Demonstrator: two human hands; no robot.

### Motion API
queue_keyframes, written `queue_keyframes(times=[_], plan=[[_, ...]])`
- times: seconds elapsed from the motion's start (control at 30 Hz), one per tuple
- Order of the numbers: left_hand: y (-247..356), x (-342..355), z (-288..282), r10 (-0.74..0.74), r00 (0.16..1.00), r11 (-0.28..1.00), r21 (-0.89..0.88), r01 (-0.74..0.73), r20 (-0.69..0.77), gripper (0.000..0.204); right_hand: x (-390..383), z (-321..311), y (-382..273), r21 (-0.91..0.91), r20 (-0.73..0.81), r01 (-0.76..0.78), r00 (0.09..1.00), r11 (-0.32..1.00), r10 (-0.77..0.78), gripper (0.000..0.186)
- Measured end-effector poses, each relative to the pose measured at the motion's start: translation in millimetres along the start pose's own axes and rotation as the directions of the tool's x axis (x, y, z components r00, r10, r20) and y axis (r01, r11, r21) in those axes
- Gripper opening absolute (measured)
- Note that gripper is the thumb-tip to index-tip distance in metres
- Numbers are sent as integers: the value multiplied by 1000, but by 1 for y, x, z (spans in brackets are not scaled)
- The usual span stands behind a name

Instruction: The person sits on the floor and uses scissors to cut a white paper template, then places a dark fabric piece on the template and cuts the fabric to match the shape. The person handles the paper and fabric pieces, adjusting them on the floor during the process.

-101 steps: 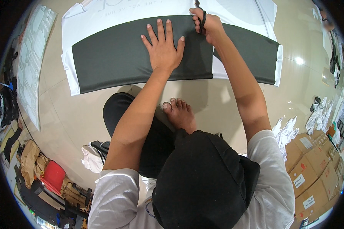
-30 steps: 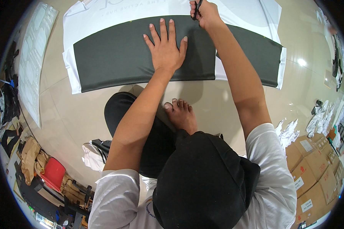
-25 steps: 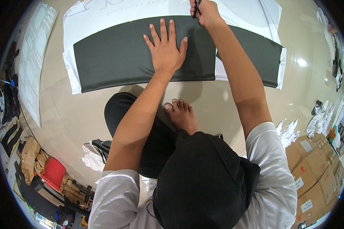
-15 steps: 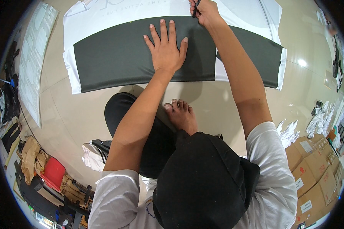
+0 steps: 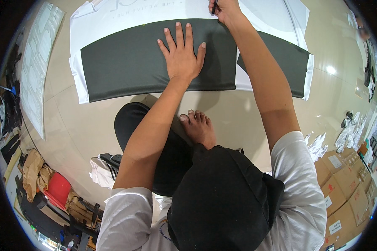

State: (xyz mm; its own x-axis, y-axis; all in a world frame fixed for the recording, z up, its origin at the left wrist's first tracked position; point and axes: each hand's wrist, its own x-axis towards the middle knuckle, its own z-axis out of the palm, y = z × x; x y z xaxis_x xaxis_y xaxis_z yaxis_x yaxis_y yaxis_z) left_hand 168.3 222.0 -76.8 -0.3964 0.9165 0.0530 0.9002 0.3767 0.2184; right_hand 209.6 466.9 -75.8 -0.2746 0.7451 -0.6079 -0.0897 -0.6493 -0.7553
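Note:
A dark grey-green fabric panel (image 5: 125, 67) with a curved far edge lies over a larger white printed sheet (image 5: 92, 21) on the floor. My left hand (image 5: 183, 56) presses flat on the dark panel, fingers spread and thumb out. Beyond the panel's far edge, my right hand (image 5: 227, 9) is closed around the black handle of what look like scissors (image 5: 214, 6). The blades cannot be made out. Right of the main panel lies a second dark piece (image 5: 278, 54), with a strip of white between the two and my right forearm crossing over it.
My bare foot (image 5: 199, 127) and bent knee (image 5: 132, 113) are just below the panel. A quilted white sheet (image 5: 40, 62) lies at the left. Cardboard boxes (image 5: 343, 188) stack at the lower right, near white scraps (image 5: 317, 145). A red chair (image 5: 57, 190) stands lower left.
My right hand has shifted slightly, turning the black handle so less of its loop shows. The left hand stays in place on the panel.

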Motion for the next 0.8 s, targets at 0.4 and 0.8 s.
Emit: queue_keyframes(times=[0.4,0.8], plan=[[-1,-1,0,5,1000,1000,-6,-5,-2,77,6,3,-3,0,-14,-3,1000,1000,3,27],[0,-1,-4,-4,1000,1000,4,4,2,77,16,4,-3,-68,-6,40,999,997,-41,29]])
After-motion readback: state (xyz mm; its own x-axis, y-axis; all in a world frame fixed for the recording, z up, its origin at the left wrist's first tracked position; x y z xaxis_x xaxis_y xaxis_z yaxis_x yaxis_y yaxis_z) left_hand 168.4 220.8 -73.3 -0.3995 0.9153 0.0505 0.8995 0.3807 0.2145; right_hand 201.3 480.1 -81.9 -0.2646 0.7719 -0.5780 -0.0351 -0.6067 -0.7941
